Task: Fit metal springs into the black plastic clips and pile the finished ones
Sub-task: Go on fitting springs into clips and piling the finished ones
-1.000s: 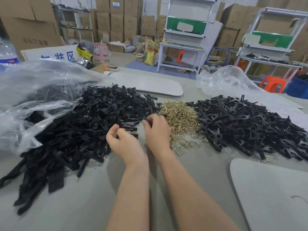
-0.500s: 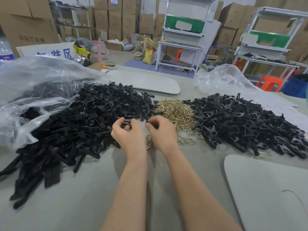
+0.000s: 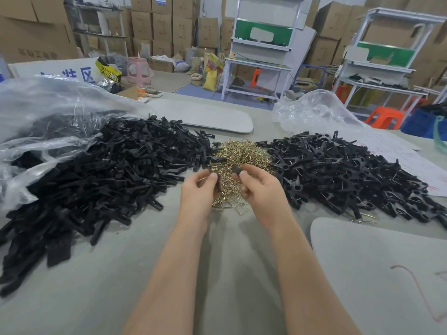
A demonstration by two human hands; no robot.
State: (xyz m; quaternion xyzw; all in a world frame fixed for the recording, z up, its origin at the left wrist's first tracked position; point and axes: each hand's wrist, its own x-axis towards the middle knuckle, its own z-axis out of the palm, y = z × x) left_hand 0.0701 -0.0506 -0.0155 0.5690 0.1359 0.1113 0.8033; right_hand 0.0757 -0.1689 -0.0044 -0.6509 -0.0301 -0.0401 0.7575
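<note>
Both forearms reach forward over the table [image 3: 217,274], with the hands side by side above the spring pile [image 3: 238,151]. The left hand [image 3: 199,192] pinches a black clip piece [image 3: 218,181] between thumb and curled fingers. The right hand [image 3: 262,189] pinches a second clip piece [image 3: 235,169]. The bare-clip heap [image 3: 108,170] lies to the left and the sprung-clip heap [image 3: 338,170] to the right.

Gold springs [image 3: 238,153] heaped between bare black clips [image 3: 116,170] at left and spring-fitted clips [image 3: 338,170] at right.
</note>
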